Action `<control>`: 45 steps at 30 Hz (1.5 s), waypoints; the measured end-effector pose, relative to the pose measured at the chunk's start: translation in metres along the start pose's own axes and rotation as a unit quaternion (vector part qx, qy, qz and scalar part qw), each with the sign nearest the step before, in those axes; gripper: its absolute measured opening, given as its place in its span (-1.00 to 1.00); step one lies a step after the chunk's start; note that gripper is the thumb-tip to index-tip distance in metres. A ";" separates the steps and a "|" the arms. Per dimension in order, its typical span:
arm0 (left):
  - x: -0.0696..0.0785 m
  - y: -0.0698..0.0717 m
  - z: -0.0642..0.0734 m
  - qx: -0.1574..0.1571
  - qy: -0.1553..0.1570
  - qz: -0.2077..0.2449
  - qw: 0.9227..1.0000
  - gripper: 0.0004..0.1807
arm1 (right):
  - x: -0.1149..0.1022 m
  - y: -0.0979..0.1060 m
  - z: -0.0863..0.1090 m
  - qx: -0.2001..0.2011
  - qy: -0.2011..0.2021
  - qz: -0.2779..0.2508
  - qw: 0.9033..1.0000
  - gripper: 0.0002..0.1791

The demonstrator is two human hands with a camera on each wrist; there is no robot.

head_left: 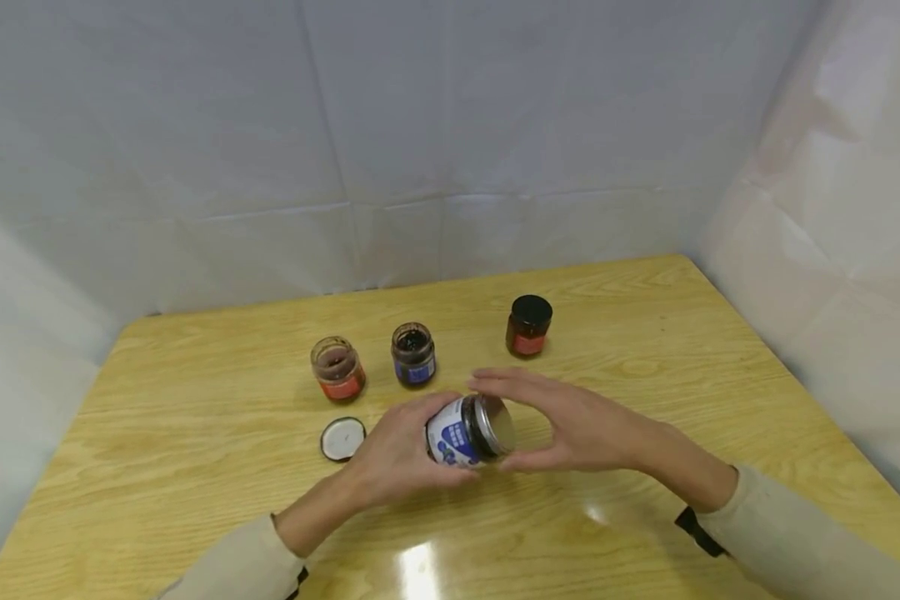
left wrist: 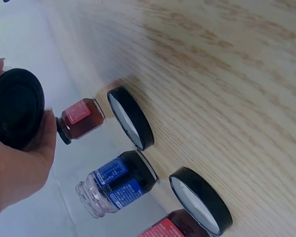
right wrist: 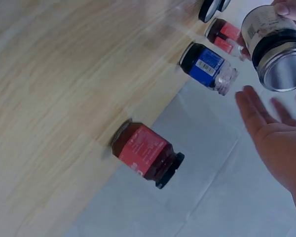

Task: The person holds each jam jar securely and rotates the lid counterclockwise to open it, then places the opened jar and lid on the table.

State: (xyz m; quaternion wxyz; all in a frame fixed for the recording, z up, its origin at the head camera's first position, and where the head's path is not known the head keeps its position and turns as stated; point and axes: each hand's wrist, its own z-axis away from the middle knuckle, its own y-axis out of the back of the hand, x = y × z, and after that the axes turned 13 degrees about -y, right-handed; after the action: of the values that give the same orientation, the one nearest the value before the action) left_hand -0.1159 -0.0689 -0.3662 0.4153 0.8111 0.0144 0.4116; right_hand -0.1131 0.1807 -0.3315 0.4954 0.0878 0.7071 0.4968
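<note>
Over the wooden surface (head_left: 682,375), my left hand (head_left: 397,450) grips a tilted, silver-lidded, white-labelled blueberry jar (head_left: 453,435); my right hand (head_left: 581,427), spread and unladen, hovers beside it, well inside the surface's edges.

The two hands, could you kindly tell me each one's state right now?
Left hand: holding the white-labelled jar, tilted.
Right hand: open, holding nothing, near that jar.
</note>
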 end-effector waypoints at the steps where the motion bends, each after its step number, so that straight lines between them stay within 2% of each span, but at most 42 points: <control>1: 0.000 -0.001 0.000 0.003 0.003 -0.001 1.000 -0.18 | -0.001 -0.001 0.000 -0.007 -0.037 -0.018 0.999 -0.18; 3: 0.001 -0.002 0.000 0.010 0.008 -0.005 1.000 -0.18 | -0.004 -0.003 -0.001 -0.012 -0.110 -0.050 0.993 -0.16; 5: 0.002 -0.002 0.000 0.015 0.012 -0.008 1.000 -0.18 | -0.008 -0.005 -0.003 -0.011 -0.161 -0.076 0.984 -0.21; 7: 0.003 -0.002 0.000 0.016 0.014 -0.015 1.000 -0.18 | -0.011 -0.006 -0.004 -0.007 -0.185 -0.084 0.979 -0.25; 9: 0.003 -0.002 0.000 0.017 0.015 -0.020 1.000 -0.18 | -0.012 -0.007 -0.006 -0.004 -0.188 -0.083 0.979 -0.26; 16: 0.001 -0.003 0.001 0.015 0.014 -0.013 1.000 -0.20 | -0.012 -0.006 -0.007 -0.006 -0.145 -0.086 0.986 -0.32; 24: 0.000 -0.002 0.003 0.002 0.019 0.018 1.000 -0.22 | -0.007 -0.002 -0.004 -0.009 -0.055 -0.041 0.998 -0.33; 29: 0.000 -0.002 0.003 -0.006 0.018 0.024 1.000 -0.19 | -0.003 -0.001 -0.003 -0.013 -0.002 -0.021 1.000 -0.35; 34: 0.000 -0.004 0.003 -0.007 0.022 0.038 0.999 -0.19 | -0.002 0.002 -0.001 -0.021 0.021 -0.011 1.000 -0.32; 37: 0.001 -0.004 0.003 -0.005 0.029 0.036 0.999 -0.18 | -0.003 0.004 -0.001 -0.031 -0.022 -0.020 0.999 -0.22; 40: 0.001 -0.004 0.003 0.002 0.029 0.028 0.999 -0.16 | -0.006 0.003 -0.002 -0.032 -0.108 -0.030 0.993 -0.14; 43: 0.002 -0.005 0.002 0.005 0.028 0.020 0.999 -0.19 | -0.008 0.001 -0.003 -0.036 -0.170 -0.049 0.984 -0.22; 45: 0.002 -0.006 0.001 0.006 0.031 0.018 0.999 -0.22 | -0.009 -0.001 -0.005 -0.040 -0.184 -0.065 0.980 -0.31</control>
State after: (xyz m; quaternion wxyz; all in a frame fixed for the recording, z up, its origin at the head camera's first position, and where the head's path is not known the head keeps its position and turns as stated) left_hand -0.1120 -0.0652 -0.3690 0.4021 0.8005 0.0150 0.4442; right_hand -0.1122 0.1719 -0.3268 0.6514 0.1116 0.5875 0.4670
